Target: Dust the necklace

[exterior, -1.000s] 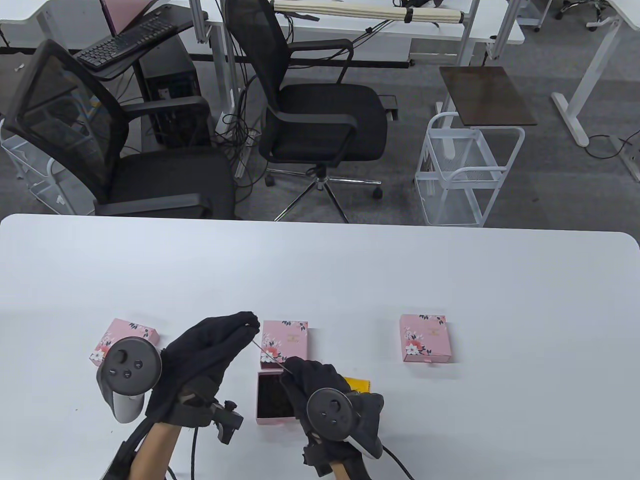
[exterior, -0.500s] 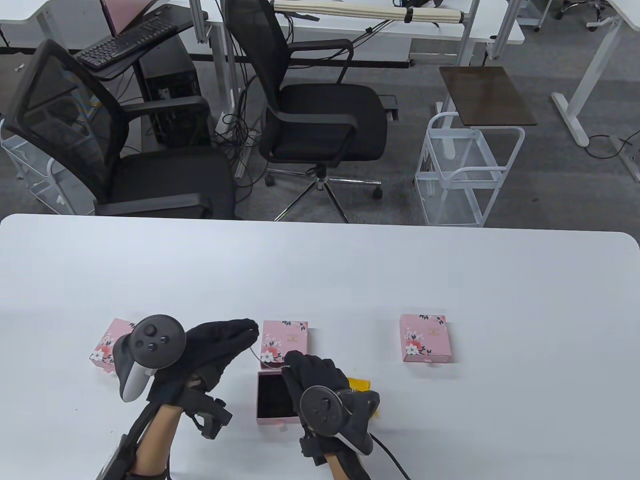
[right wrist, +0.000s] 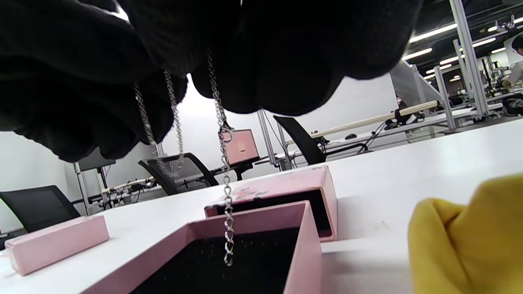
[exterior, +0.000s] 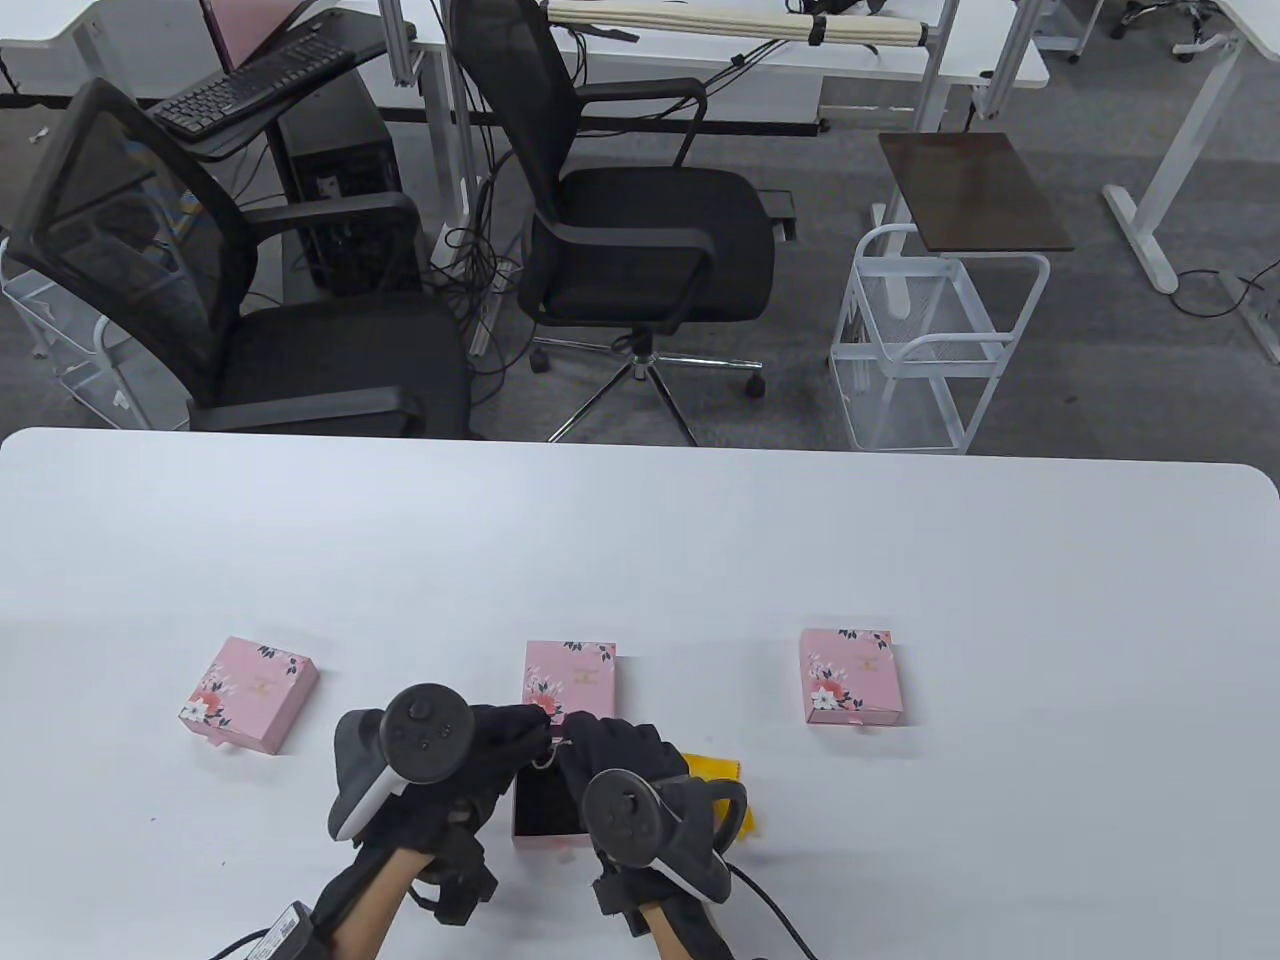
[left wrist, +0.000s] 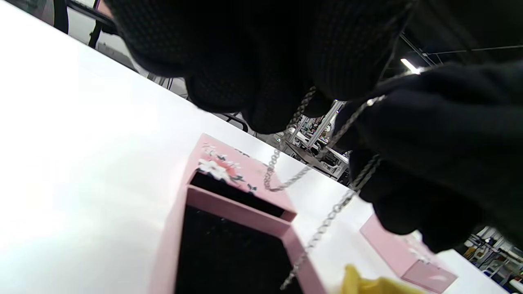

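A thin silver necklace (exterior: 549, 752) hangs between my two black-gloved hands, just above the open pink drawer (exterior: 545, 842) with its black lining. My left hand (exterior: 518, 733) pinches the chain from the left, and my right hand (exterior: 585, 745) pinches it from the right, the fingertips nearly touching. In the left wrist view the chain (left wrist: 327, 218) droops in loops below the fingers (left wrist: 265, 94). In the right wrist view one end of the chain (right wrist: 226, 192) dangles into the drawer (right wrist: 304, 249). A yellow cloth (exterior: 722, 772) lies right of the drawer, partly under my right hand.
The drawer's floral pink sleeve (exterior: 570, 678) lies just behind it. Two more shut pink boxes sit on the white table (exterior: 640, 540), one at the left (exterior: 250, 693) and one at the right (exterior: 851, 675). Office chairs stand beyond the far edge.
My left hand has swung right and nearer, closing up to the right hand. The chain, stretched taut between the hands before, now hangs slack over the drawer.
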`<state>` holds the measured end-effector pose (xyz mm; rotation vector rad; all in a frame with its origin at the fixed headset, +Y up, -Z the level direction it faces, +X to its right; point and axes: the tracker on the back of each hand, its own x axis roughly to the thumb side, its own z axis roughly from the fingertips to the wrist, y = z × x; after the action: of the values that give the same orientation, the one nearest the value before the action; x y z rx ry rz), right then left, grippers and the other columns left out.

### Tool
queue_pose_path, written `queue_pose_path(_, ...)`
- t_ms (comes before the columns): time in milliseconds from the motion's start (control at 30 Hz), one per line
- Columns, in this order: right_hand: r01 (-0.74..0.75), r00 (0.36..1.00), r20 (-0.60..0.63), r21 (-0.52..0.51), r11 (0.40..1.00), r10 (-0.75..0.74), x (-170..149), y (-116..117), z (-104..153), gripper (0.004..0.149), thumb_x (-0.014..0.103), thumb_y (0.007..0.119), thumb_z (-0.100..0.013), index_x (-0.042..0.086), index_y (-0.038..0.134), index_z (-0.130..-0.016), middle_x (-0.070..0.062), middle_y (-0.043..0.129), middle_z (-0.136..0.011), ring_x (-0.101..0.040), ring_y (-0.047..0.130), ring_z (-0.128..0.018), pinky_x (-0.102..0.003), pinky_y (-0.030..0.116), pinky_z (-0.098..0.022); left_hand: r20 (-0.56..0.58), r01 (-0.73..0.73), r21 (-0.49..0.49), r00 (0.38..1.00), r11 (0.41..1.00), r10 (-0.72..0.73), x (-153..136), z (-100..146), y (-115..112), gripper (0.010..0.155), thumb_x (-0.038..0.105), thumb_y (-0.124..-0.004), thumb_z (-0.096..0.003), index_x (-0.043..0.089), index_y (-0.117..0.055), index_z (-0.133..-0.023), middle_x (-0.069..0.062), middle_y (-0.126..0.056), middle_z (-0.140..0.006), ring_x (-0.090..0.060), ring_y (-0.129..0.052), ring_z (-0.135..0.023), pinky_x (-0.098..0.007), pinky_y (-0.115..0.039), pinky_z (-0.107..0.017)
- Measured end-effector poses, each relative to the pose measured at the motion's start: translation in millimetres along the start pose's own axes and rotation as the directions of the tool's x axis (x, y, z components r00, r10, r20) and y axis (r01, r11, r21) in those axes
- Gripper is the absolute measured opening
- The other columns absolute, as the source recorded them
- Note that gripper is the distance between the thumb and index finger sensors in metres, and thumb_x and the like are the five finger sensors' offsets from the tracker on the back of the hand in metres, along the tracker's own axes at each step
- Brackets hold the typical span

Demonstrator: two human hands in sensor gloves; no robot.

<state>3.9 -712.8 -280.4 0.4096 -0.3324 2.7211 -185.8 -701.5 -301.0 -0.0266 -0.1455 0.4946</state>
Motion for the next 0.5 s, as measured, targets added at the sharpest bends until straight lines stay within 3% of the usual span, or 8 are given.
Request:
queue_pose_path(167, -0.063, 0.998, 0.003, 0.087, 0.994, 0.063, 1.2, 8.5, -0.8, 0.039, 0.034, 0.073, -0.064, 0.014, 0.077, -0.097, -0.015, 0.088, -0.085, -0.038, 0.091, -0.064, -0.047, 0.079, -0.05, 0.016, 0.095, 0.004, 0.995, 0.995, -0.095, -2.0, 2.3, -17.0, 0.037, 0.043, -0.087, -0.0543, 0.029, -0.092, -0.088, -0.001, -0.102, -0.085, -0.024, -0.093, -0.077, -0.044, -0.082, -0.056)
queue_pose_path(300, -0.108, 0.994, 0.01, 0.107, 0.988, 0.108, 2.1, 11.9, -1.5, 0.038, 0.034, 0.074, -0.064, 0.015, 0.077, -0.097, -0.015, 0.089, -0.084, -0.037, 0.091, -0.064, -0.046, 0.079, -0.05, 0.049, 0.194, 0.071, 0.979, 0.978, -0.198, -1.0, 4.0, -25.0, 0.037, 0.043, -0.087, -0.0539, 0.031, -0.091, -0.088, -0.001, -0.096, -0.095, -0.028, -0.085, -0.088, -0.048, -0.076, -0.063)
queue_pose_path(500, -0.158, 0.987, 0.012, 0.163, 0.974, 0.158, 1.2, 17.6, -2.1, 0.038, 0.035, 0.076, -0.064, 0.016, 0.077, -0.097, -0.015, 0.088, -0.084, -0.038, 0.09, -0.065, -0.047, 0.078, -0.052, 0.077, 0.251, -0.003, 0.965, 0.968, -0.25, 0.1, 0.6, -38.1, 0.037, 0.044, -0.086, -0.0536, 0.034, -0.091, -0.089, -0.006, -0.081, -0.109, -0.036, -0.069, -0.099, -0.054, -0.068, -0.07)
